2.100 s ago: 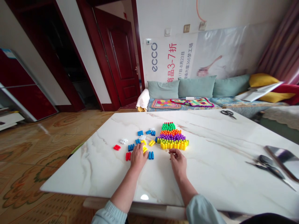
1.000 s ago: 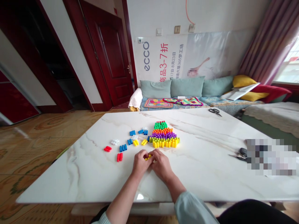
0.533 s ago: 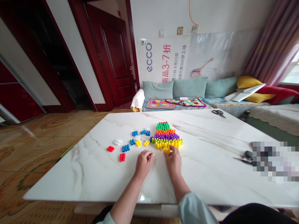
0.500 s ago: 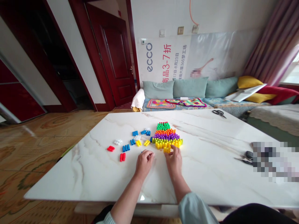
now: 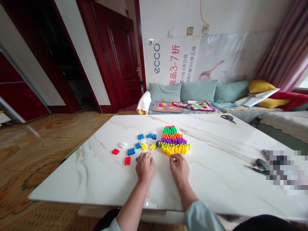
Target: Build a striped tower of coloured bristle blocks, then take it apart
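Observation:
Rows of small coloured pieces stand packed together on the white table: green (image 5: pixel 169 130), orange (image 5: pixel 171 136), purple (image 5: pixel 173 141) and, nearest me, yellow (image 5: pixel 175 149). My right hand (image 5: pixel 179 166) is just in front of the yellow row, fingers curled; whether its fingertips hold anything is hidden. To the left, my left hand (image 5: pixel 145 165) hovers near a mostly covered blue piece, thumb and fingers apart and nothing visible between them. Beyond it lie small groups of blue pieces (image 5: pixel 131 151), yellow pieces (image 5: pixel 143 147), white pieces (image 5: pixel 123 145) and red pieces (image 5: pixel 127 160).
Black scissors (image 5: pixel 228 118) lie at the table's far right. Another dark-handled pair (image 5: pixel 260 164) rests at the right beside a blurred patch. Behind the marble-patterned table (image 5: pixel 216 179) is a sofa with green cushions (image 5: pixel 198 90).
My right hand has drawn back slightly from the yellow row, where the front yellow pieces now stand closer in line. My left hand has shifted left and its fingers have spread.

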The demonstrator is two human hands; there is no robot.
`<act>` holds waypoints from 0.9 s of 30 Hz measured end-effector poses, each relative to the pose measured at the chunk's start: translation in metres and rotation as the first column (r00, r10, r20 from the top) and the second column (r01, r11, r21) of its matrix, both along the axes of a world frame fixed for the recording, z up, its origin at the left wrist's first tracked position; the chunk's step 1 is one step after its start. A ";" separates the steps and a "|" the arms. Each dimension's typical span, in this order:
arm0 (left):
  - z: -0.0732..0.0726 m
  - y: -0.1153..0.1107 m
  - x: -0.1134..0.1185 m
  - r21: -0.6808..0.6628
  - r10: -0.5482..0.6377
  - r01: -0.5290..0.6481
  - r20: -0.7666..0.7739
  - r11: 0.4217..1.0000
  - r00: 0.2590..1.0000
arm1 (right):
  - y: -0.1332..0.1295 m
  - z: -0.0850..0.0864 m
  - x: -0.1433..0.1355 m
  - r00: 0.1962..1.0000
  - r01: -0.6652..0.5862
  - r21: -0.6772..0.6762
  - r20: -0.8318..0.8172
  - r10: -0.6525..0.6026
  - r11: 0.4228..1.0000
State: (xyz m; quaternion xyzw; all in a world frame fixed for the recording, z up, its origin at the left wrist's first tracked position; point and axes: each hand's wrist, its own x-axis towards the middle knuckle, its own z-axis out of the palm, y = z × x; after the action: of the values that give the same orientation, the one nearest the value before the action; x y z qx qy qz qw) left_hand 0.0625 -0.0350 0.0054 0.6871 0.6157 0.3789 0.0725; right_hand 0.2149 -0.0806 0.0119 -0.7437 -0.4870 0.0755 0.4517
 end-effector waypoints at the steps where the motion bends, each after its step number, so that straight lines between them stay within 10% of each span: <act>1: -0.001 0.001 -0.001 0.032 0.018 -0.018 -0.003 0.999 1.000 | 0.000 0.000 0.000 1.000 -0.003 0.001 0.006 0.003 1.000; 6: 0.001 0.012 -0.006 0.175 0.017 -0.010 -0.037 0.984 0.999 | -0.001 0.003 -0.001 1.000 0.009 -0.006 0.020 -0.009 1.000; 18: 0.016 0.059 0.006 0.003 -0.136 0.146 -0.355 0.989 0.925 | 0.002 0.000 0.000 0.999 -0.006 -0.064 0.047 0.009 0.998; 27: 0.016 0.017 0.015 -0.050 -0.081 0.067 -0.396 0.997 0.915 | 0.004 -0.003 -0.002 0.994 -0.104 -0.006 0.033 0.104 0.995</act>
State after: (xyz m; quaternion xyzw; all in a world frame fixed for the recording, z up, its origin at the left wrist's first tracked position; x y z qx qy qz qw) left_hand 0.0776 -0.0178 0.0216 0.7711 0.5977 0.2176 -0.0278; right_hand 0.2125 -0.0770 0.0093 -0.7196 -0.5322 0.0876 0.4374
